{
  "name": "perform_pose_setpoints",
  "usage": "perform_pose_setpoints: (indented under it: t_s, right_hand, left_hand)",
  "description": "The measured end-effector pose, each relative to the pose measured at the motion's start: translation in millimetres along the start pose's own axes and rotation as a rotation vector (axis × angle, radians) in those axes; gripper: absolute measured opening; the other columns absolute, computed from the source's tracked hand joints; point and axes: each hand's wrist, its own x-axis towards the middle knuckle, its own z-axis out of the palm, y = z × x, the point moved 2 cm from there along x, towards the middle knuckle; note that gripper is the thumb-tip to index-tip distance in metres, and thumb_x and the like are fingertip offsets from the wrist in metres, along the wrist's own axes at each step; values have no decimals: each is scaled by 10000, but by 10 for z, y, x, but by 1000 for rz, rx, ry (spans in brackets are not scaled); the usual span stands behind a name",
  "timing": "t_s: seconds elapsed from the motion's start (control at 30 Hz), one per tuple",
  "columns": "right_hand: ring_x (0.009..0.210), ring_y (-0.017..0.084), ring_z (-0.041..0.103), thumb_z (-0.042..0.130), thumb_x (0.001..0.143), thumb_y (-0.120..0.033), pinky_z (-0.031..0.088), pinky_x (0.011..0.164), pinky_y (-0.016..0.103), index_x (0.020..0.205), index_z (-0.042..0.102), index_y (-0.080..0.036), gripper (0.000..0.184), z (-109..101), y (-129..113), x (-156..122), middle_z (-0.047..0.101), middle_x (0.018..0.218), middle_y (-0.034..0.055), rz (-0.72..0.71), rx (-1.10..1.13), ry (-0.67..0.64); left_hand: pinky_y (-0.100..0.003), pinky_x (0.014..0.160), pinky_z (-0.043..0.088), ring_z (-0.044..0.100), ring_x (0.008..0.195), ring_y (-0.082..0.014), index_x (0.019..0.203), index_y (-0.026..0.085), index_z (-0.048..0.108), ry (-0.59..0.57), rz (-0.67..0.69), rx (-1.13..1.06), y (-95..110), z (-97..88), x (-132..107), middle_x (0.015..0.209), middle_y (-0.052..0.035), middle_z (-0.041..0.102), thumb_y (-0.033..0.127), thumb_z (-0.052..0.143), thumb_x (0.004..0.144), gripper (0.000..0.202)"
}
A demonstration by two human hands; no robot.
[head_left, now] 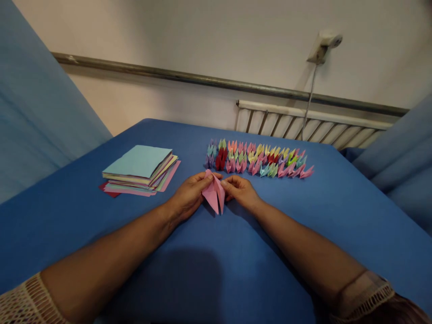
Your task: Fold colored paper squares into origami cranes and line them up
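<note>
A partly folded pink paper piece [213,194] sits between both hands over the blue table [236,270]. My left hand [187,195] pinches its left side, fingers closed on the paper. Its right side is pinched by my right hand [240,191]. Just beyond the hands stand rows of several folded paper shapes [258,162] in many colours.
A stack of coloured square paper sheets [141,170], light blue on top, lies at the left of the table. Blue fabric [30,117] hangs at the left and right sides. A metal rail [202,80], a radiator [313,126] and a wall socket with a cord [322,47] are behind.
</note>
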Motion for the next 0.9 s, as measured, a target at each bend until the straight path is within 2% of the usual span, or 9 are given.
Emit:
perform_pose_setpoints:
  t_s: [0.17, 0.27, 0.37, 0.47, 0.57, 0.67, 0.9]
  right_hand:
    - [527, 94, 544, 760, 638, -560, 475, 516, 239, 699, 618, -169, 420, 22, 6, -18, 605, 613, -24, -11, -3, -25]
    - [539, 99, 540, 777, 636, -508, 460, 531, 242, 696, 619, -173, 376, 30, 49, -13, 615, 619, -22, -46, -4, -23]
    - [567, 104, 543, 780, 640, -445, 453, 564, 248, 697, 619, -176, 320, 25, 100, 2, 621, 644, -19, -87, -38, 0]
    - [562, 97, 525, 745, 678, -404, 440, 576, 246, 675, 596, -182, 267, 23, 138, 11, 602, 637, -28, -129, -81, 8]
    - [548, 90, 504, 712, 709, -379, 422, 566, 239, 655, 570, -187, 244, 29, 151, 7, 584, 619, -37, -156, -121, 8]
    - [545, 91, 501, 700, 716, -387, 411, 550, 237, 664, 577, -185, 242, 38, 138, -3, 583, 618, -35, -146, -126, -11]
    - [549, 99, 519, 656, 757, -466, 438, 560, 249, 715, 627, -180, 291, 15, 83, -10, 594, 625, -24, -83, -150, -93]
  left_hand:
    - [-322, 831, 513, 665, 818, -196, 986, 130, 717, -23, -27, -88, -24, 2, 15, 914, -97, 724, 323, 672, 825, 255]
    - [-345, 876, 506, 661, 904, -216, 958, 128, 725, -19, -29, -145, -27, 30, 11, 998, -114, 719, 280, 637, 847, 208]
    - [-348, 880, 501, 657, 928, -220, 963, 139, 726, -37, -13, -146, -22, 56, -4, 1007, -113, 720, 307, 627, 855, 223]
    - [-326, 835, 506, 656, 884, -204, 955, 137, 723, -29, 17, -82, -24, 48, -8, 979, -104, 720, 362, 663, 828, 266]
    - [-266, 738, 497, 638, 771, -155, 903, 137, 721, 34, 52, 58, -32, 9, 4, 904, -71, 718, 346, 750, 750, 260]
    - [-248, 690, 484, 620, 701, -134, 871, 127, 721, 78, 57, 137, -34, -30, 20, 824, -55, 708, 335, 775, 720, 263]
    - [-246, 703, 498, 627, 696, -129, 868, 114, 715, 103, 63, 18, 3, -69, 43, 803, -55, 696, 339, 762, 739, 263]
